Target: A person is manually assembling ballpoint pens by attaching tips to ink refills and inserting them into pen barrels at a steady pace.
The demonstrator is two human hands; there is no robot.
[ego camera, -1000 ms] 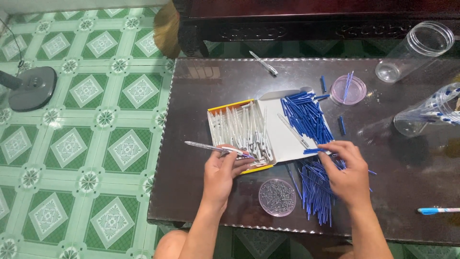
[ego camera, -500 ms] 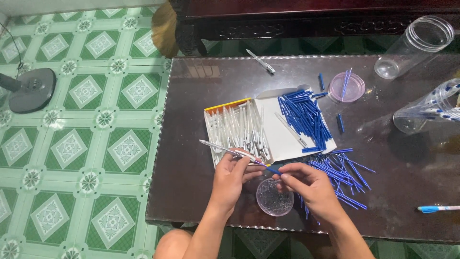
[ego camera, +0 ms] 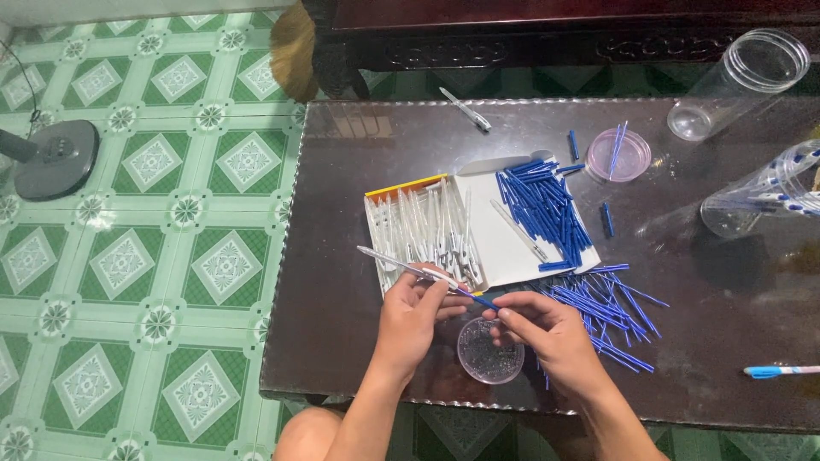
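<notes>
The left hand (ego camera: 416,318) pinches a clear pen barrel (ego camera: 401,265) between thumb and fingertips, close to its near end, so most of the barrel sticks out up and to the left over the open box (ego camera: 504,243). The right hand (ego camera: 547,331) pinches a thin blue refill (ego camera: 481,299) between thumb and forefinger; its tip meets the barrel's open end. Both hands sit over the near edge of the dark table (ego camera: 342,205), just above a small clear round dish (ego camera: 490,350) that seems to hold tiny parts, too small to tell.

Handling, as a judgement: the barrel is light, stiff, smooth plastic, likely slippery, so a hold close to the mouth steadies it best. The refill is very light and thin and would probably flex if gripped far back; a pinch near the leading end gives control. Neither looks fragile, but the refill tip is fine.

Pose: both forearms come in from the bottom edge, wrists angled inward, fingers curled, hands almost touching. The left palm turns partly up; the right hand shows its back to the camera.

Around them: more clear barrels (ego camera: 427,226) in the box's left half, blue caps (ego camera: 542,205) piled in its right half, loose blue refills (ego camera: 611,312) scattered right of the right hand. Further off are a pink lid (ego camera: 628,155), clear jars (ego camera: 739,81), and one finished pen (ego camera: 781,370) at the right edge.
</notes>
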